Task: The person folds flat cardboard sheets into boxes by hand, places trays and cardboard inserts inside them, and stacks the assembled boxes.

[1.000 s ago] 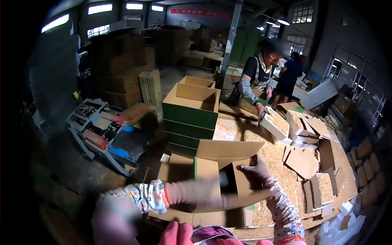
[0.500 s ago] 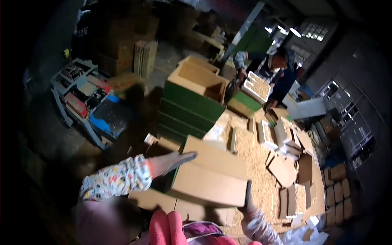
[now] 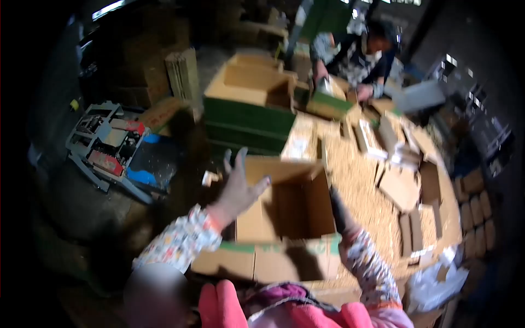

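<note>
An open cardboard box (image 3: 298, 205) stands in front of me with its mouth facing up and bare brown walls inside. My left hand (image 3: 238, 188) is over its left rim, fingers spread apart; I cannot tell whether it touches the cardboard. Along the outside of the right wall lies my right hand (image 3: 340, 212), its dark-covered fingers stretched out flat. Just below the open box, on my side, is another cardboard box (image 3: 273, 263) with green edging and a seam across its top.
Green-sided open cartons (image 3: 246, 117) are stacked beyond the box. A wood-shaving-covered table (image 3: 355, 202) holds white trays (image 3: 372, 141) and cardboard pieces (image 3: 401, 187). Across it a co-worker (image 3: 355, 60) handles a green box (image 3: 330, 105). A machine (image 3: 109, 139) stands left; a plastic bag (image 3: 435, 287) lies right.
The box has turned from closed side up to open mouth up. My left hand has let go and spread its fingers. The co-worker's white tray has gone down into the green box.
</note>
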Tool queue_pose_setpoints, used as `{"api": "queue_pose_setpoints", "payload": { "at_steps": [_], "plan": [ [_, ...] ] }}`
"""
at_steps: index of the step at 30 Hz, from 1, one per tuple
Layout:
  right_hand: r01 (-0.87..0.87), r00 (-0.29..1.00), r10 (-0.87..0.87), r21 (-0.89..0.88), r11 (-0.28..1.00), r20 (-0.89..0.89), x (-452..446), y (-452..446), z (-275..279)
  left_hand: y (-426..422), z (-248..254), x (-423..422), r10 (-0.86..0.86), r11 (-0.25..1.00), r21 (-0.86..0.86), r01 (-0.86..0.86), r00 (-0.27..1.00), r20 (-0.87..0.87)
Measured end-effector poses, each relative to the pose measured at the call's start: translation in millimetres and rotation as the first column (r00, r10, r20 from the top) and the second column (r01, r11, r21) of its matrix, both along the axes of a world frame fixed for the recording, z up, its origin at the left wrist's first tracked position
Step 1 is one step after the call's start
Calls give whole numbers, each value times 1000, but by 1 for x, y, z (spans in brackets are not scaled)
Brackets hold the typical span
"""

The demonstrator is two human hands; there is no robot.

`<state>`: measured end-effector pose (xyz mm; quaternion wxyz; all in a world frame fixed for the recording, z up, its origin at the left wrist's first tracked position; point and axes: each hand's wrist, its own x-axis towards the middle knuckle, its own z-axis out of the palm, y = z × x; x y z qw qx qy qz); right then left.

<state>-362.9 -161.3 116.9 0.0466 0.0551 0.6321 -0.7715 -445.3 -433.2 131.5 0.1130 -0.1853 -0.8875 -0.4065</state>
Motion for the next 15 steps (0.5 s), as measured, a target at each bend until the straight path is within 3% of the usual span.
{"api": "queue_pose_setpoints", "payload": {
  "at_steps": [1,2,3,4,5,6,9,10,11,12,14,15],
  "plan": [
    [-125,982,147,-173,977,122,-4,26,-22,10,-6,-10,27,998,-56,-24,997,68],
    [79,997,-68,-375,924,45,16,33,-25,8,-13,-21,-31,995,-87,39,996,83],
    [318,934,-357,-527,788,30,45,57,-46,1,-25,-27,-59,982,-178,56,998,-12],
    [654,734,-668,-136,744,-123,77,83,-77,-12,-27,-30,-145,951,-282,124,988,-56],
    [868,496,-788,242,434,-364,111,107,-115,-13,-15,-25,-135,976,-180,125,990,-47],
    [945,255,-925,276,176,-281,145,126,-156,-16,-15,-26,-114,978,-178,104,992,-49],
    [942,-26,-992,336,16,121,218,155,-248,-1,-19,-31,-39,977,-209,38,999,1],
    [969,-83,-985,243,-45,151,212,156,-263,4,-21,-32,-30,969,-244,30,1000,3],
    [985,-129,-976,135,-105,178,207,155,-273,8,-19,-35,-13,962,-274,10,1000,-10],
    [959,84,-996,272,76,-16,215,148,-265,12,-17,-33,2,951,-310,-2,1000,0],
    [997,64,-982,-41,57,180,219,133,-239,15,-9,-30,32,926,-377,-23,999,18],
    [984,145,-968,74,163,203,230,130,-278,11,-10,-34,-6,923,-385,4,1000,-4]
  ]
}}
